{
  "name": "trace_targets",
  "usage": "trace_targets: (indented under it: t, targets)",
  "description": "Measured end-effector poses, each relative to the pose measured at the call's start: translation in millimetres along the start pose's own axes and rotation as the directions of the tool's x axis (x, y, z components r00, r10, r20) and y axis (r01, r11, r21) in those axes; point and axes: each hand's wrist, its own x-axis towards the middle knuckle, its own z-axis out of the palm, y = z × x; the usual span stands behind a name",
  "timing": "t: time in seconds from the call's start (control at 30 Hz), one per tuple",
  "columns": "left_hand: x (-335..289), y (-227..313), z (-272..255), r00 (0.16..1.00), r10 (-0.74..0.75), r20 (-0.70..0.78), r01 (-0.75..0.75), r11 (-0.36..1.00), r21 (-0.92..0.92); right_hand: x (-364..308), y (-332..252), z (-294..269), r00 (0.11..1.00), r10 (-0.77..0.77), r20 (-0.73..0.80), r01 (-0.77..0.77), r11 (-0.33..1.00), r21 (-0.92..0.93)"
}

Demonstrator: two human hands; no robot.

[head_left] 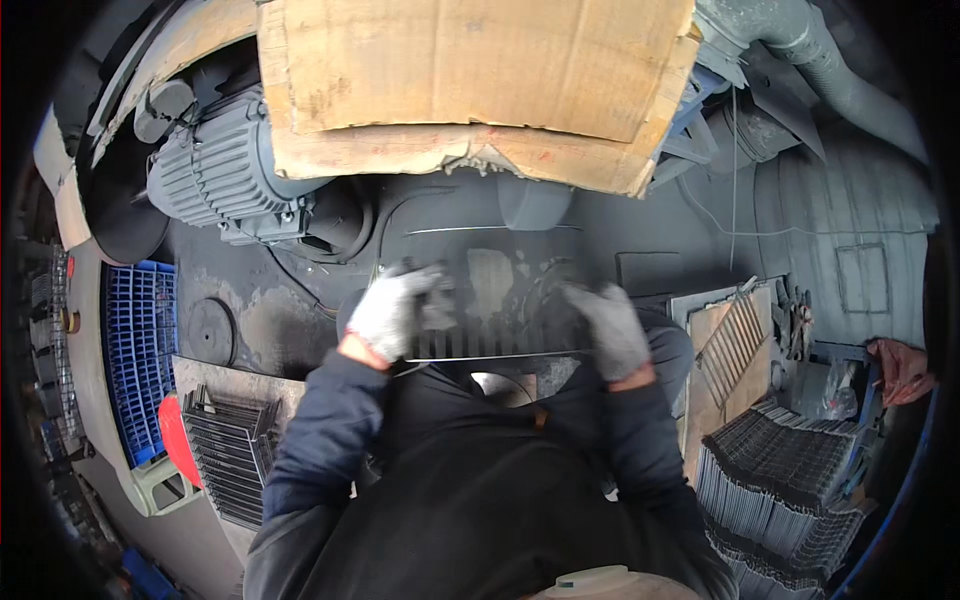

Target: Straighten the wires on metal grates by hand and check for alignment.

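Note:
My left hand, in a pale work glove, is over the left side of a dark, dusty work surface. Opposite it, my gloved right hand hangs over the right side. Motion smears the fingers of both hands, so what they hold, if anything, cannot be made out. A row of dark upright bars or slots lies between the hands, above a thin pale front edge. Beside my right hand, on a board, rests a slanted metal grate.
Cardboard sheets overhang the far side. A grey finned motor stands at the far left. Dark wire racks are stacked near left, beside a blue plastic crate. Stacked bent metal grates fill the near right.

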Motion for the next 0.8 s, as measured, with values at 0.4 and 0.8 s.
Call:
trace_targets:
  t: [0.4, 0.8]
  targets:
    - [-21.9, 8.7, -38.0, 0.992, 0.101, -0.071, -0.098, 0.994, 0.043, 45.2, 39.8, 30.8, 0.980, 0.139, 0.141, -0.151, 0.985, 0.081]
    - [-159.8, -6.9, -50.2, 0.710, 0.694, -0.123, -0.593, 0.683, 0.427, -30.9, 7.0, 85.4, 0.913, -0.339, 0.228, 0.353, 0.935, -0.024]
